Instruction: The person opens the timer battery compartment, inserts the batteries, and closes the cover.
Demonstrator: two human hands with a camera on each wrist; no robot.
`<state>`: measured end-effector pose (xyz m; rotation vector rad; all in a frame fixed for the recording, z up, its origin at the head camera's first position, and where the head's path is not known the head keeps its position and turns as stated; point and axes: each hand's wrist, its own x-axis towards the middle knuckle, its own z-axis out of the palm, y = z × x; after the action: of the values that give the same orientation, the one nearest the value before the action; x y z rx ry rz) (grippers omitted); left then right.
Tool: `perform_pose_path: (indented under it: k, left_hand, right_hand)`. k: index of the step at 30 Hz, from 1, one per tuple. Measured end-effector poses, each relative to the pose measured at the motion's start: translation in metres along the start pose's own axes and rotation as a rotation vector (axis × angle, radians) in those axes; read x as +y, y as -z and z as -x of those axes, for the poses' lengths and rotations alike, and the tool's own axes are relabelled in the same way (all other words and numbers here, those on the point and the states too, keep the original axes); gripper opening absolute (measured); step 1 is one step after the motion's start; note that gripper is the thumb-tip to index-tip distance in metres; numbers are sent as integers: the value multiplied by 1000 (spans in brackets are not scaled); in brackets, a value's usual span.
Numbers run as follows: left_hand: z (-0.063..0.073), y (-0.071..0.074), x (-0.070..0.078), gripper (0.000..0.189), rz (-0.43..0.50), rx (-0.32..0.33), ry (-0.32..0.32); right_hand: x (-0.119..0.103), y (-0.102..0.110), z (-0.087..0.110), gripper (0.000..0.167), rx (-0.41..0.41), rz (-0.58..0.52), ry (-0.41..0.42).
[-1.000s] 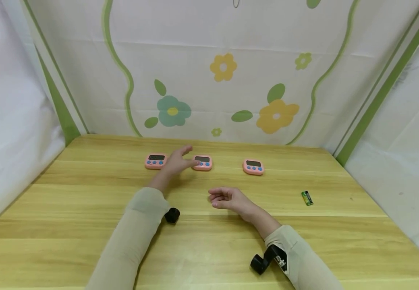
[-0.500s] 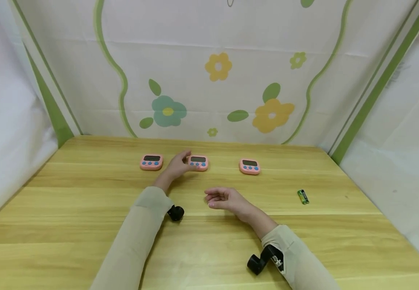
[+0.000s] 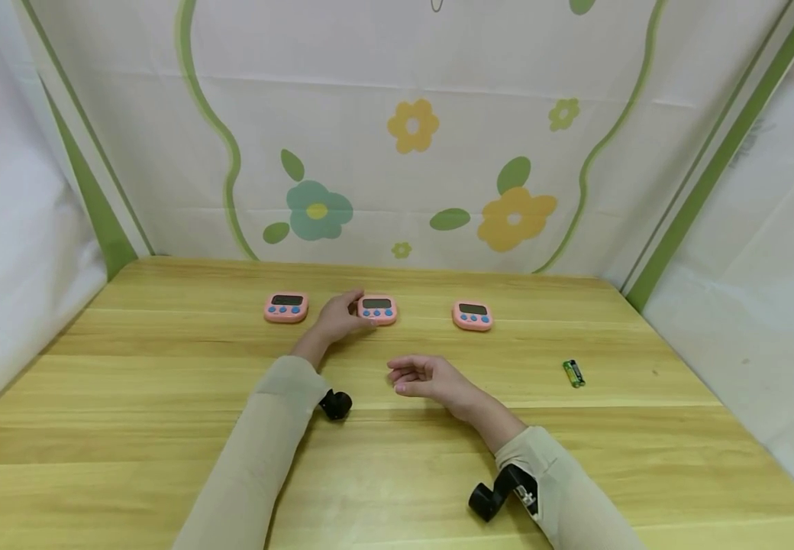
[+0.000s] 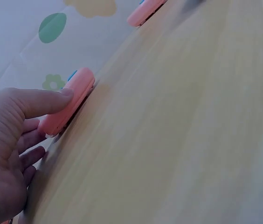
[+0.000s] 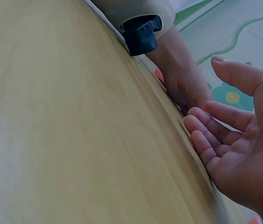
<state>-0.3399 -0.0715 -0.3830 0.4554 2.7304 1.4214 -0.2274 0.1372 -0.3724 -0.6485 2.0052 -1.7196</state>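
Three pink timers lie in a row at the back of the wooden table (image 3: 163, 397). My left hand (image 3: 349, 312) reaches to the middle timer (image 3: 379, 309) and pinches its left end, thumb on the near edge and fingers behind. The left wrist view shows the thumb (image 4: 52, 100) pressed on that middle timer (image 4: 73, 102). My right hand (image 3: 419, 374) rests on its edge at mid-table, fingers loosely curled, holding nothing; the right wrist view shows its empty palm (image 5: 248, 158). The left timer (image 3: 286, 307) and the right timer (image 3: 472, 315) lie untouched.
A green and black battery (image 3: 573, 373) lies on the table at the right. A flowered cloth wall (image 3: 411, 153) rises behind the timers and white cloth closes both sides. Black camera mounts sit on both wrists.
The left hand's fingers were spread over the middle timer and have since closed onto its left end. The right hand has stayed in place.
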Motion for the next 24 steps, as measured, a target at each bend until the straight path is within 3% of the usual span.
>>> perform_pose_path:
  k: [4, 7, 13, 19, 24]
  left_hand:
    - [-1, -1, 1, 75, -135, 6, 13]
    - [-1, -1, 1, 74, -154, 15, 23]
    - [1, -1, 0, 74, -84, 27, 38]
    - [4, -2, 0, 73, 48, 17, 40]
    - [5, -3, 2, 73, 83, 34, 29]
  right_hand:
    - [-2, -1, 0, 45, 1, 5, 5]
    - [-3, -2, 0, 45, 1, 9, 7]
    - [-3, -2, 0, 43, 1, 6, 6]
    - [-2, -3, 0, 43, 3, 14, 4]
    - [-3, -2, 1, 45, 15, 28, 1]
